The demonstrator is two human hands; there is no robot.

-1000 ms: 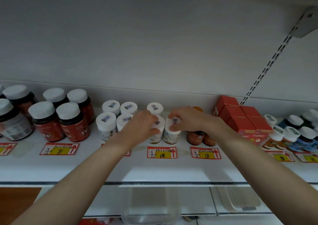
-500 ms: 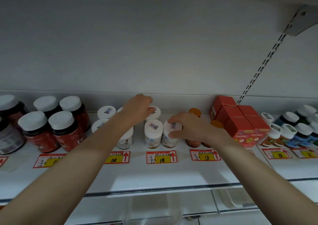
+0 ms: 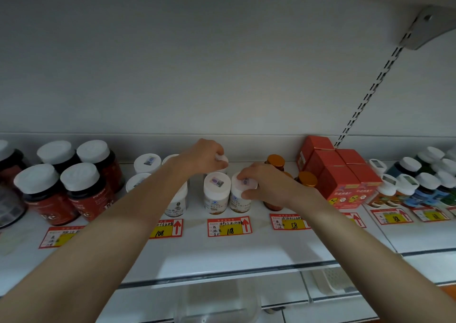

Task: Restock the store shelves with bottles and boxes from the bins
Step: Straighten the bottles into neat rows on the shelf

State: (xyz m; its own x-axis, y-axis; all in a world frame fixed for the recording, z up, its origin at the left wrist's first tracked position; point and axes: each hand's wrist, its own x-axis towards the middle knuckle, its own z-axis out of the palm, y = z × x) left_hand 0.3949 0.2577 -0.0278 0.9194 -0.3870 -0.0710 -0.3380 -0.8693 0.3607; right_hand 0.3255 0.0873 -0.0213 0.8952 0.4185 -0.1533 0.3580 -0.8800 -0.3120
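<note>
Several small white-capped bottles stand in rows on the white shelf (image 3: 222, 251). My left hand (image 3: 202, 156) reaches to the back row and grips the cap of a rear white bottle (image 3: 222, 161), which is mostly hidden under my fingers. My right hand (image 3: 262, 183) grips the cap of a front white bottle (image 3: 240, 199) standing on the shelf. Another white bottle (image 3: 216, 193) stands free between my hands, just left of the gripped front one.
Large red bottles with white caps (image 3: 79, 189) stand at the left. Amber bottles with orange lids (image 3: 307, 179) and red boxes (image 3: 343, 177) sit right of my right hand, blue and green bottles (image 3: 424, 187) further right. Price tags (image 3: 229, 226) line the shelf front. A clear bin (image 3: 217, 303) sits below.
My left hand left the front bottle and moved back to the rear row, where it now holds a bottle cap. My right hand stayed on the front bottle. The camera tilted slightly.
</note>
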